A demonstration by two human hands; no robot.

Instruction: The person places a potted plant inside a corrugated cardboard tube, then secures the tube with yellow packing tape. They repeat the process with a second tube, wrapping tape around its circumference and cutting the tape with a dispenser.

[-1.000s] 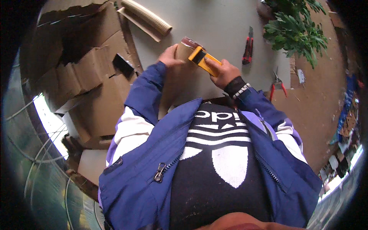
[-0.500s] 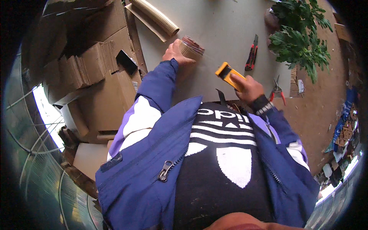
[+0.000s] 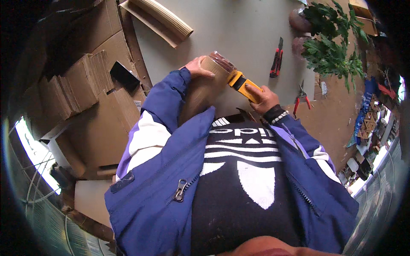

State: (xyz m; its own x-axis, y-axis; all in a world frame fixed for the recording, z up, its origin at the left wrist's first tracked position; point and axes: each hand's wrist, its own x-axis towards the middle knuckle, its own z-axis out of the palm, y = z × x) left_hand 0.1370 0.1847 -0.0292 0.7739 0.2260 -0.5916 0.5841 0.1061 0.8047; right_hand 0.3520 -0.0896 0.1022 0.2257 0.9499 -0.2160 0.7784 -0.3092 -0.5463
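Note:
My left hand (image 3: 199,68) is closed around the far left side of a tan cardboard-wrapped bundle (image 3: 209,81), thumb lying over the cardboard. At the bundle's far end shows a reddish-brown part (image 3: 222,60) under shiny clear film. My right hand (image 3: 265,100) grips a yellow hand tool (image 3: 244,86) with a black slot along its body. The tool's front end meets the right edge of the bundle, close to the reddish part. What exact kind of tool it is, I cannot tell.
A corrugated cardboard roll (image 3: 164,21) lies at the far left of the grey table. To the right are a red and black utility knife (image 3: 276,59), red-handled pruning shears (image 3: 302,99) and leafy plants (image 3: 333,53) with film-wrapped bases. Flattened cardboard (image 3: 81,85) and a dark phone-like slab (image 3: 124,76) are left.
The yellow tool in my right hand has moved left onto the bundle's edge; before, a gap with a thin clear strand lay between them. The bundle has turned and shows more cardboard.

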